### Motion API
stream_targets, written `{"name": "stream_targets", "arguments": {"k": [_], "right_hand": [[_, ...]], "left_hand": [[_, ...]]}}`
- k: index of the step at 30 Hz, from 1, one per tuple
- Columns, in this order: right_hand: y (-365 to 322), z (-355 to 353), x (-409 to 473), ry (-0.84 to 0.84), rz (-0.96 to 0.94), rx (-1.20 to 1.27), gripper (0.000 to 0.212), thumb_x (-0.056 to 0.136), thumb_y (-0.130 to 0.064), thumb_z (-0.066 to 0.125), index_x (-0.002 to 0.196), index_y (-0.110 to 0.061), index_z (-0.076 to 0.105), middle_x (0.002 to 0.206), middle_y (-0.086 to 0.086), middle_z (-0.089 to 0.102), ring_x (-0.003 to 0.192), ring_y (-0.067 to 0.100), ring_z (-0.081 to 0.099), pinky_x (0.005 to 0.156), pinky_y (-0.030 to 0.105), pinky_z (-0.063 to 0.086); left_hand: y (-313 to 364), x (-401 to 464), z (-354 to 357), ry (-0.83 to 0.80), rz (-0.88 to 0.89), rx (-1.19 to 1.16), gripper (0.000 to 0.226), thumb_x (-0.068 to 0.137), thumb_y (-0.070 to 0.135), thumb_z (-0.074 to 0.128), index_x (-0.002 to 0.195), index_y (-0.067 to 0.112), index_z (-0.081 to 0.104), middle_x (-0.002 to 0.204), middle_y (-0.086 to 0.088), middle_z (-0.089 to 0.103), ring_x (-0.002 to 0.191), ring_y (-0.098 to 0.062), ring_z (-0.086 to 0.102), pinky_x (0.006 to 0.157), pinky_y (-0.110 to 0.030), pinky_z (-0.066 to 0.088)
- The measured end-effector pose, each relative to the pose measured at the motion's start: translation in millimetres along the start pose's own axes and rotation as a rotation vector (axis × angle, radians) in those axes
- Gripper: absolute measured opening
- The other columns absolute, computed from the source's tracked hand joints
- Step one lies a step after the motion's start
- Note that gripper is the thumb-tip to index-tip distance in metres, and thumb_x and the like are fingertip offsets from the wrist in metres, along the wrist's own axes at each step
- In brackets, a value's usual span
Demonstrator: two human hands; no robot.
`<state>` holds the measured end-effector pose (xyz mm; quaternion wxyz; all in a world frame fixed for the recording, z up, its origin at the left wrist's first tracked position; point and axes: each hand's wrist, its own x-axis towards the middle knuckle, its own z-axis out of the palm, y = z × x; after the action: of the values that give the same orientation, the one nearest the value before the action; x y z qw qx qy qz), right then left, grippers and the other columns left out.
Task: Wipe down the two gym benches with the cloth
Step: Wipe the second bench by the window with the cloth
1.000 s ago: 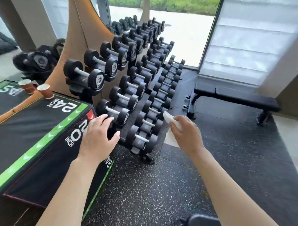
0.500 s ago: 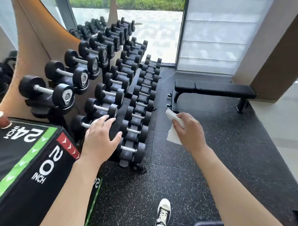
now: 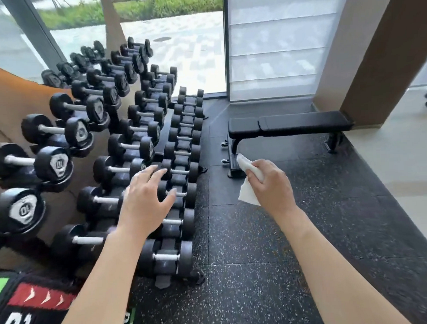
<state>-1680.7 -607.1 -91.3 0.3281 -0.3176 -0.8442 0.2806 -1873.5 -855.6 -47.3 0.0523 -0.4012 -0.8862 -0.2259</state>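
You stand on a black rubber floor (image 3: 271, 252) flecked with white, laid in tiles. On its left side sits a tiered dumbbell rack (image 3: 174, 187), running from near to far. Farther off on the right a flat black bench (image 3: 291, 124) rests on the same tiles. At the near left corner sits a black jump box (image 3: 26, 311). Far right, the rubber meets a pale floor (image 3: 406, 160).
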Motion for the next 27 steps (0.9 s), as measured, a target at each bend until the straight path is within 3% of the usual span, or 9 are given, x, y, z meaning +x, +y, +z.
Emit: {"name": "stream_targets", "arguments": {"k": [4,11,17,21,27], "right_hand": [[37,-21,26,0.061,0.024,-0.052,0.020,0.100,-0.034,0.061,0.110,-0.018,0.067,0.097,-0.007,0.066,0.078,0.007,0.056,0.063,0.021,0.038],[84,-50,55,0.122,0.098,-0.121,0.020,0.100,-0.035,0.060,0.110,-0.019,0.067,0.097,-0.007,0.066,0.077,0.006,0.055,0.067,0.025,0.039],[113,-53,95,0.136,0.157,-0.152,0.017,0.100,-0.034,0.060,0.110,-0.021,0.066,0.099,-0.010,0.064,0.078,0.005,0.054,0.063,0.014,0.035],[130,-46,138,0.159,0.170,-0.170,0.015,0.100,-0.033,0.060,0.108,-0.022,0.066,0.099,-0.011,0.064,0.079,0.004,0.053,0.066,0.023,0.038],[144,-14,235,0.160,0.168,-0.209,0.013,0.100,-0.036,0.060,0.107,-0.027,0.064,0.097,-0.014,0.063,0.079,0.003,0.054,0.068,0.025,0.040]], "left_hand": [[34,49,35,-0.048,0.065,-0.032,0.060,0.095,0.037,0.071,0.149,0.015,0.057,0.158,-0.005,0.049,0.149,-0.028,0.038,0.120,-0.055,0.037],[78,110,83,-0.139,0.144,-0.071,0.061,0.097,0.041,0.068,0.151,0.018,0.055,0.161,-0.004,0.045,0.152,-0.026,0.034,0.122,-0.055,0.034],[94,172,114,-0.178,0.203,-0.097,0.061,0.097,0.043,0.067,0.152,0.019,0.053,0.161,-0.002,0.045,0.152,-0.026,0.033,0.125,-0.052,0.031],[99,225,139,-0.187,0.239,-0.123,0.062,0.097,0.042,0.068,0.152,0.018,0.054,0.160,-0.003,0.047,0.150,-0.026,0.036,0.125,-0.050,0.031],[87,323,167,-0.163,0.253,-0.160,0.062,0.096,0.042,0.069,0.152,0.018,0.054,0.159,-0.003,0.048,0.150,-0.026,0.037,0.123,-0.050,0.034]]}}
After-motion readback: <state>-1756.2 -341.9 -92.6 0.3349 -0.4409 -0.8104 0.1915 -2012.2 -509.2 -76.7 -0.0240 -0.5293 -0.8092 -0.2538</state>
